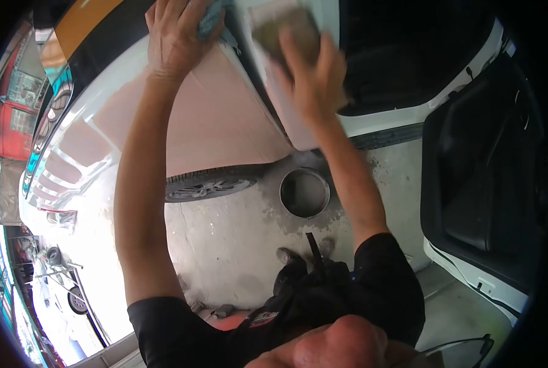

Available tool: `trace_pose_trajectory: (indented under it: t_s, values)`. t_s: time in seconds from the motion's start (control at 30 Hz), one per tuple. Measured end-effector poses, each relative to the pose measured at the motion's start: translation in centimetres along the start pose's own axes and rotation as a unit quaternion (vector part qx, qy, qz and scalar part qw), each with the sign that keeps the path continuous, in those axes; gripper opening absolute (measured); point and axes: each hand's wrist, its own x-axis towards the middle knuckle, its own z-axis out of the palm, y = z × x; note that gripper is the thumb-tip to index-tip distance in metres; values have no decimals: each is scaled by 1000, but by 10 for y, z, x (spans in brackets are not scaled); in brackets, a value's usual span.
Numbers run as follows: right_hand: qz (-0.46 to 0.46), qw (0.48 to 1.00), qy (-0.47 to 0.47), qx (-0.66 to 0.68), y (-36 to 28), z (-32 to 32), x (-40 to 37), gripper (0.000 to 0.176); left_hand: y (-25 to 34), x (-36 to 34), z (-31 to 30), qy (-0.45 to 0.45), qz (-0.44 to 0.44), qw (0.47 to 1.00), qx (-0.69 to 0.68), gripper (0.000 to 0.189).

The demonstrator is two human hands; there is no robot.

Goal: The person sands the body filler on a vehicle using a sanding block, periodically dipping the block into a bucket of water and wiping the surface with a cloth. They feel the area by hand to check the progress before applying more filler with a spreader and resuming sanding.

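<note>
My right hand [317,80] is closed on a brownish, block-like sanding pad [289,35], blurred by motion. It presses the pad against a white car pillar [326,132] with a pinkish, matte patch on it. Farther left, my left hand [179,37] rests on the upper edge of the front fender [218,113], which is also matte pink. A crumpled light-blue cloth [211,19] shows between its thumb and fingers. The cloth is partly hidden by the hand and cut off at the frame's top.
Below the car body stands a round bucket [305,193] on wet-stained concrete, beside the front wheel [209,187]. An opened car door [488,165] juts out on the right, near the dark door opening [402,55]. A red vehicle [19,110] is at far left.
</note>
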Motion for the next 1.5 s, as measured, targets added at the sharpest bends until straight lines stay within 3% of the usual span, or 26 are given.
trace_pose_trajectory:
  t_s: [0.1, 0.2, 0.23, 0.27, 0.33, 0.37, 0.57, 0.73, 0.8, 0.9, 1.13, 1.17, 1.27, 1.43, 1.5]
  values:
    - [-82, 996, 18, 17, 35, 33, -134, 70, -6, -3, 8, 27, 14, 1000, -7, 48]
    - [-90, 995, 34, -7, 26, 25, -115, 67, -1, 1, 2, 20, 11, 1000, 1, 46]
    - [-58, 998, -1, -9, 21, 22, -95, 71, 1, 1, 1, 11, 3, 1000, 7, 45]
    - [-23, 999, -42, -10, 2, 6, -51, 74, 2, 0, 3, 9, 4, 1000, 8, 46]
    - [-21, 999, -28, -15, -12, 5, 21, 65, 0, -2, 3, -3, 5, 1000, 7, 48]
    - [-16, 1000, -2, -4, -16, 10, 29, 70, -3, -2, 2, -2, 6, 1000, 12, 49]
    - [-54, 998, 10, 8, 18, 17, -102, 70, -7, -5, 6, 33, 12, 999, -3, 41]
    - [-21, 1000, 2, -10, -13, 3, 36, 71, -2, -4, 6, 25, 7, 1000, -13, 40]
    - [-26, 999, 27, 3, -12, 9, 35, 71, -4, -4, 3, 21, 1, 1000, -7, 40]
    - [-24, 999, 22, -23, 0, 6, -43, 72, -3, -4, 2, 29, 1, 1000, -10, 39]
    - [43, 995, -84, -25, -27, -7, 54, 74, 1, -1, -2, 25, -4, 1000, -17, 42]
    - [11, 1000, -20, -20, -18, 2, 41, 72, 0, -3, -1, 30, -5, 999, -18, 42]
    - [15, 999, -25, -39, -20, -9, 4, 67, -8, -4, 6, 54, -2, 998, -16, 44]
    - [48, 994, -84, -50, -30, -7, 56, 71, -4, -6, 3, 33, -12, 999, -8, 43]
    - [16, 998, -41, -48, -23, -9, 34, 64, -3, -10, 4, 37, -12, 999, -18, 42]
